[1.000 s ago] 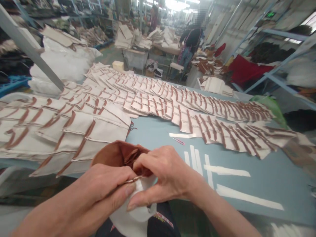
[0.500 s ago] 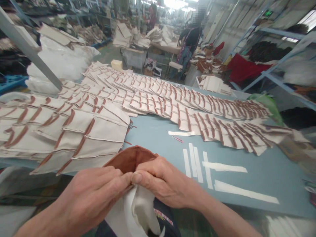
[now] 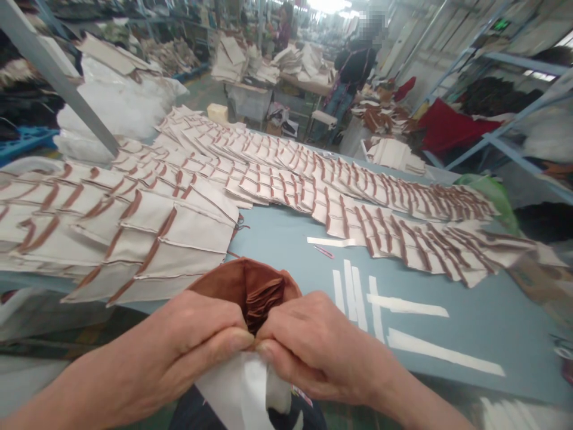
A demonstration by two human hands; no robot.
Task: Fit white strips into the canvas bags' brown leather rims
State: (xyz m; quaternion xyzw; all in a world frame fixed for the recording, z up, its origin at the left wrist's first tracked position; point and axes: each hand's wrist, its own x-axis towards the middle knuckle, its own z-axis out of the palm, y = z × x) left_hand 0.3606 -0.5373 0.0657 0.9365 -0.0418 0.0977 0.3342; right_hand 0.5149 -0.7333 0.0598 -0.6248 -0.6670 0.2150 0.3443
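Close to my body, over the table's near edge, my left hand (image 3: 188,334) and my right hand (image 3: 317,340) pinch a brown-and-white fabric piece (image 3: 219,280) between thumbs and fingers. Their thumb tips nearly meet at its middle. Beyond the fingers its brown side curves up, with bunched brown folds inside. A white flap (image 3: 228,385) hangs below the thumbs. The fingertips and the pinched edge are partly hidden. Left of the hands lies a stack of cream panels (image 3: 188,251) with brown strips.
White strips (image 3: 421,304) lie on the blue-grey table (image 3: 282,239), with a small pink tool (image 3: 324,251) near them. Long overlapping rows of cream-and-brown panels (image 3: 295,185) cross the table. A metal post (image 3: 67,77) rises at left. A person (image 3: 356,65) stands at the back.
Both hands have shifted slightly, the right one lower and rightward, so the thumbs sit side by side. The brown side has opened wider, exposing bunched folds. The camera view has moved a little.
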